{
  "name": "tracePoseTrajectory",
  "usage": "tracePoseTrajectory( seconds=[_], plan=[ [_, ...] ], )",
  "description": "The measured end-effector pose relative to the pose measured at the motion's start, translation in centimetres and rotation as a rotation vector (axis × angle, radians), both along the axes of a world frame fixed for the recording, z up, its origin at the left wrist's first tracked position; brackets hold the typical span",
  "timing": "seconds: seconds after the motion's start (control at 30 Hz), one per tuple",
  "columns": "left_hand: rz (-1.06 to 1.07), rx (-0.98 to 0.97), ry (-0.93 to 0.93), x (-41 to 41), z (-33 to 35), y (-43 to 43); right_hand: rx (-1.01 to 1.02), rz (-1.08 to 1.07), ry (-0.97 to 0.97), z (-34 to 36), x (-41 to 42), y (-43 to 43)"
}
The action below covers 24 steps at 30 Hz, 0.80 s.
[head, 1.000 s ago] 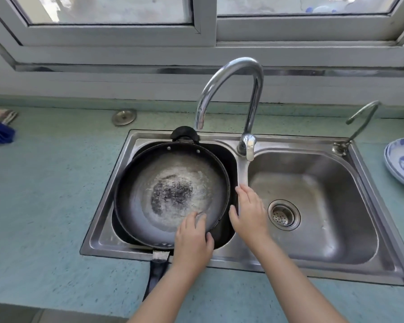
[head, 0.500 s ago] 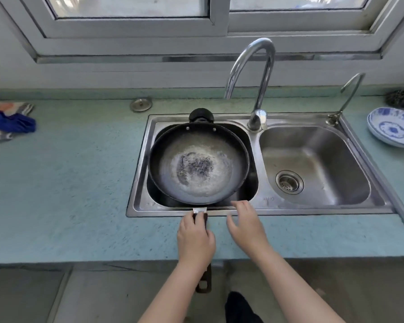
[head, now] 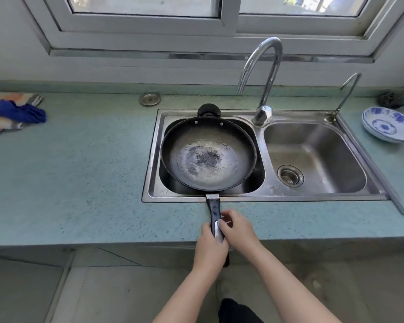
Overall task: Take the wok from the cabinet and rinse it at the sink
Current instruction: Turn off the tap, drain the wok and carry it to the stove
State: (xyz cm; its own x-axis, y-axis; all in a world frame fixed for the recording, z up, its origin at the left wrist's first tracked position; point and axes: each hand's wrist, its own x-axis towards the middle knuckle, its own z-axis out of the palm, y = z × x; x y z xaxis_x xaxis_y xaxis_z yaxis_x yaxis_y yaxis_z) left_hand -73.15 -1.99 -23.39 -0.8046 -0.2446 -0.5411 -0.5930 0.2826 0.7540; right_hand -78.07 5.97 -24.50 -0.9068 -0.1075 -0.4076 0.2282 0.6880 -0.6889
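- Over at the far left, a crumpled cloth (head: 8,113), blue folds on an orange-and-grey check, lies on the table (head: 79,171), a speckled matte teal slab.
- A small round metal cap (head: 150,99) sits flat on the table near the back edge, left of the sink.
- The sink (head: 269,198) is brushed stainless steel with two rounded basins set into the table.
- The wok (head: 208,153) rests across the left basin, round, shallow and black-rimmed; its inner surface is worn to a dull grey with a dark scorched patch at the centre.
- A short black knob-like helper handle (head: 208,110) sticks up at the wok's far rim, fixed by two bright rivets.
- The wok's long handle (head: 214,212), dark and slim with a metal collar at the rim, reaches toward the person across the sink's front lip and the table edge.
- The left hand (head: 211,249) wraps the near part of that handle, its grip curled snugly round it.
- The right hand (head: 238,229) lies just beside the left, its grip folded over the same handle from the right, fingertips touching the handle's top.
- A tall chrome gooseneck faucet (head: 261,73) rises between the basins, spout arching left above the wok.
- The right basin holds a round strainer drain (head: 290,176).
- A thinner curved tap (head: 345,94) stands at the sink's back right corner.
- Blue-and-white patterned plates (head: 387,124), glossy, are stacked on the table at far right, with a dark wiry scrubber (head: 389,99) behind them.
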Motion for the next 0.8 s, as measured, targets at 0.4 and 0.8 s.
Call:
tracePoseTrajectory(
  seconds=[0.4,0.8],
  plan=[
    [0.135,0.06,-0.052,-0.1,-0.5,1.2,-0.24,-0.121,-0.329,-0.7,-2.4,-0.9],
    [0.31,0.175,0.096,-0.1,-1.1,1.0,-0.504,-0.198,-0.512,-1.4,-2.3,-1.2]
  ],
)
